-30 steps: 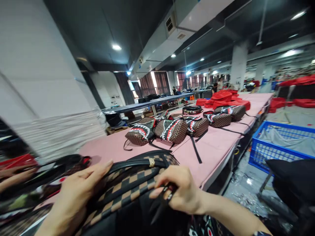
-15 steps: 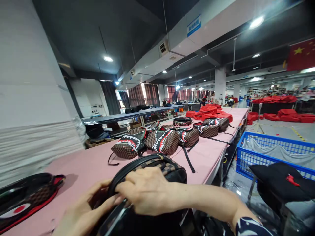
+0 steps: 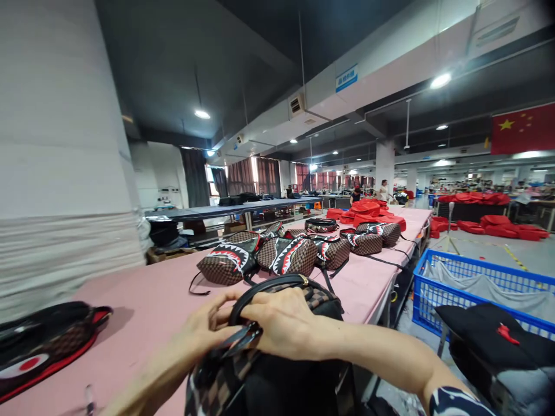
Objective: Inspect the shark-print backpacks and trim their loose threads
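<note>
A brown-and-black checkered backpack (image 3: 286,375) with black trim stands upright on the near edge of the pink table, close to me. My left hand (image 3: 210,323) pinches the black-trimmed upper edge at its left side, thumb below and fingers above. My right hand (image 3: 284,320) lies across the top, its fingers curled over the same black edge beside a dark strap or zipper end. My right fingertips are partly hidden. Left of my hands lies another checkered piece (image 3: 56,341) with red edging and a red-and-white eye.
Several checkered shark-mouth backpacks (image 3: 286,254) lie further up the pink table (image 3: 151,294), their straps trailing. Red bags (image 3: 368,211) are heaped beyond. A blue crate (image 3: 477,277) and a black-topped stool (image 3: 498,329) stand at right. A white pillar rises at left; people are far back.
Both hands and the upper edge of the backpack have moved slightly right in view. More of the checkered side now shows below my left hand. The camera view has tilted up a little.
</note>
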Available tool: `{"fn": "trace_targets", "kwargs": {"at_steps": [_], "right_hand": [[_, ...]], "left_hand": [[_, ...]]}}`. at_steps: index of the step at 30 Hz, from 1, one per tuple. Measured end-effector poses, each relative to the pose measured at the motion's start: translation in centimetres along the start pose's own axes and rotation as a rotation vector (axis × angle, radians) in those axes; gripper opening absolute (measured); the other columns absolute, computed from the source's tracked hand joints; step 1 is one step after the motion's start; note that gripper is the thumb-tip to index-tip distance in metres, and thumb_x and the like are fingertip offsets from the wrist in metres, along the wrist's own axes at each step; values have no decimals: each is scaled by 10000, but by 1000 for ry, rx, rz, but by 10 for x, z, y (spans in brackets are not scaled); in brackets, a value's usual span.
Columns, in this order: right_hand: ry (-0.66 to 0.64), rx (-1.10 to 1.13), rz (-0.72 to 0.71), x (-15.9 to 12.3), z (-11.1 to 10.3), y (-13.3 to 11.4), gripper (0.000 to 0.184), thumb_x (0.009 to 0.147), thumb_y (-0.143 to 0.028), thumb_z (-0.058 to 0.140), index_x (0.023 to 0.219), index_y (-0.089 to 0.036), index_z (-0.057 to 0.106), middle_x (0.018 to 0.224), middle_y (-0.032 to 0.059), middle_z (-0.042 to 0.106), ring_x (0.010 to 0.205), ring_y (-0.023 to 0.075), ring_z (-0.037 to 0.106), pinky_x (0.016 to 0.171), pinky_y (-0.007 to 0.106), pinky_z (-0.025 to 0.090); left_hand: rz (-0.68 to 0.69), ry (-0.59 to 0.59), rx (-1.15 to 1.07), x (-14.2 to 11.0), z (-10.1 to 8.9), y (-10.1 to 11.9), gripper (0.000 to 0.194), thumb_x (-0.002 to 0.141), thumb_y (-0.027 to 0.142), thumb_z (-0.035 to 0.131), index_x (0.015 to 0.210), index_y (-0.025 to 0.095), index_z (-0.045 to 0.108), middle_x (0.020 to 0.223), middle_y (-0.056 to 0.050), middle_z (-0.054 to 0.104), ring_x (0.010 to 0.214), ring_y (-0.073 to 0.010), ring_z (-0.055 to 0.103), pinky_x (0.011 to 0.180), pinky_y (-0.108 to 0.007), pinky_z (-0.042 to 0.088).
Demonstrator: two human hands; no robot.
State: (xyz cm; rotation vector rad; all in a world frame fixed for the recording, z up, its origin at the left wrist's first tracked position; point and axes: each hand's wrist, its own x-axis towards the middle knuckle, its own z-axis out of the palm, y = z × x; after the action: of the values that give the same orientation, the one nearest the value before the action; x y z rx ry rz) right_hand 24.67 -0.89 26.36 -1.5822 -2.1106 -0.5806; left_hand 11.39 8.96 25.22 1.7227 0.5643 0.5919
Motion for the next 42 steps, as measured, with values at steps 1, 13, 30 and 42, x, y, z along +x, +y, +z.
{"fn": "trace_targets", "kwargs": {"at_steps": [1, 13, 30, 42], "right_hand": [[-2, -5, 3, 0, 1, -1, 229, 801, -411, 503, 894, -234, 617, 891, -2, 666, 716, 161, 616, 530, 243, 386], [52, 320, 85, 10, 14, 5, 200, 748, -358, 645, 931, -292, 690, 944, -21, 698, 825, 137, 632, 681, 199, 417], [-101, 567, 300, 30, 10, 8, 134, 720, -266, 596, 721, -169, 688, 591, -33, 605, 600, 101, 533, 527, 180, 348], [-170, -38, -7, 1, -5, 3, 258, 780, -195, 503, 1008, -250, 610, 937, 23, 622, 769, 152, 578, 598, 251, 347]], "left_hand": [[-5, -40, -25, -1, -1, 2, 801, 472, 414, 763, 1182, 206, 457, 878, -56, 693, 724, -240, 654, 652, -328, 528], [52, 7, -74, -8, -12, 0, 773, 491, 336, 798, 1200, 201, 522, 1017, -72, 684, 961, -265, 618, 834, -349, 497], [5, 132, -428, 2, -10, -12, 417, 452, 428, 817, 687, 128, 649, 501, 39, 545, 373, -27, 365, 398, -162, 340], [47, 181, -428, 14, -5, -24, 443, 487, 470, 784, 649, 127, 555, 537, 33, 546, 486, -72, 477, 466, -173, 354]]}}
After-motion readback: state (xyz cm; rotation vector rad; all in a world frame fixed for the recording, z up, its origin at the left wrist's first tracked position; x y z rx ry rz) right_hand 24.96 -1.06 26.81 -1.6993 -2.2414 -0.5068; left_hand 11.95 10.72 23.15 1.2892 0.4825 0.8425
